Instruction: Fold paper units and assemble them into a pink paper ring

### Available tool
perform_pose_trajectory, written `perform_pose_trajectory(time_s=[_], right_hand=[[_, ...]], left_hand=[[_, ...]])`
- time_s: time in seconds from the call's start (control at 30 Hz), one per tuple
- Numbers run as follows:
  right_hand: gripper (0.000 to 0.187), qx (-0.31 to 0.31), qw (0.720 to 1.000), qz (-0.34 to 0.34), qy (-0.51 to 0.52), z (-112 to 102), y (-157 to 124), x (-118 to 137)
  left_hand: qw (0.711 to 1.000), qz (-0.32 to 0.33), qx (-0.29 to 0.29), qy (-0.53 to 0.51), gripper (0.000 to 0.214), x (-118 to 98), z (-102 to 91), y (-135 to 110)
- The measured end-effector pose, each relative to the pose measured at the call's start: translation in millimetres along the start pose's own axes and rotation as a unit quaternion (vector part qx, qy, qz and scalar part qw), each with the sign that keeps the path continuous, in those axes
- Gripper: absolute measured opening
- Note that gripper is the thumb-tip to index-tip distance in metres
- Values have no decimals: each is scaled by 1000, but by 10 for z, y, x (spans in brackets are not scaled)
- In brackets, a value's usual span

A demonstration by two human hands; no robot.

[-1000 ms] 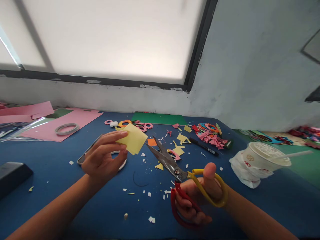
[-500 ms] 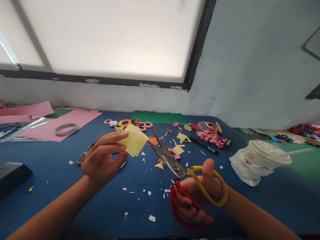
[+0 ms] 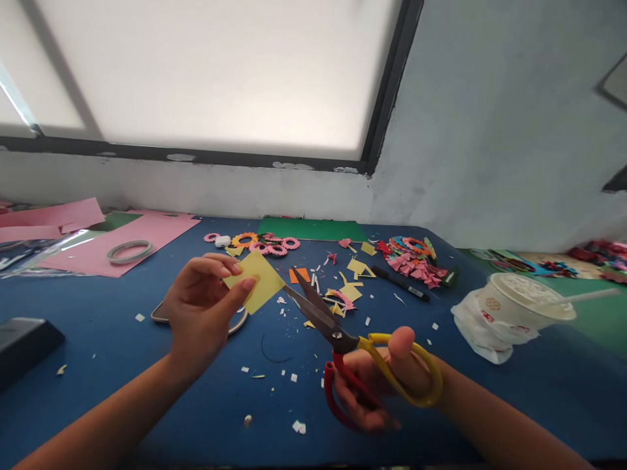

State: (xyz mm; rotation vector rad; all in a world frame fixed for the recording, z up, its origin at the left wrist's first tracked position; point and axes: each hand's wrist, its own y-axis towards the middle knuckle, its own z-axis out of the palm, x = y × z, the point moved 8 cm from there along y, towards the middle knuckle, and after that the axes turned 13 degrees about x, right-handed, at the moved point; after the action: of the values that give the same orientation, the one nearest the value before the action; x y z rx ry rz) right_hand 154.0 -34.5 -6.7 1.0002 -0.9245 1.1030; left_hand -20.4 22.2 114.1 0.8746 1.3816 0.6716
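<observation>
My left hand pinches a folded yellow paper square between thumb and fingers, a little above the blue table. My right hand grips scissors with one yellow and one red handle loop. The blades are open and point up-left, their tips just right of the paper's edge. Under my left hand lie a phone and a ring of tape, mostly hidden.
Paper scraps and coloured cut-outs litter the table's middle and back. A black marker, a lidded cup with a straw on a plastic bag, pink sheets, a tape ring, a green sheet and a dark box surround the hands.
The scissors have moved left toward the yellow paper, and the blades have opened wider. My left hand turned the paper slightly and lowered it.
</observation>
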Motion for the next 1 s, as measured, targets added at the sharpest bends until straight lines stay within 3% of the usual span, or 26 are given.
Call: perform_pose_trajectory(time_s=[0.1, 0.17, 0.33, 0.53, 0.7, 0.8, 1.0], right_hand=[[92, 3, 1000, 17, -22, -38, -18, -32], [87, -34, 997, 34, -59, -107, -48, -23], [76, -72, 987, 73, -122, -132, -68, 67], [76, -63, 982, 87, -154, -79, -37, 123], [72, -78, 983, 87, -141, -38, -2, 137], [69, -85, 986, 89, -109, -27, 27, 106], [60, -100, 990, 84, -53, -48, 68, 2]], left_hand=[[997, -75, 6, -36, 27, 155, 27, 44], [989, -131, 23, -67, 32, 262, 64, 62], [951, -254, 57, -164, 37, 446, 159, 29], [922, -301, 128, -206, 25, 471, 267, -38], [882, -368, 118, -270, 30, 523, 354, -161], [857, -396, 130, -303, 23, 517, 459, -231], [856, -402, 145, -291, 15, 512, 518, -299]])
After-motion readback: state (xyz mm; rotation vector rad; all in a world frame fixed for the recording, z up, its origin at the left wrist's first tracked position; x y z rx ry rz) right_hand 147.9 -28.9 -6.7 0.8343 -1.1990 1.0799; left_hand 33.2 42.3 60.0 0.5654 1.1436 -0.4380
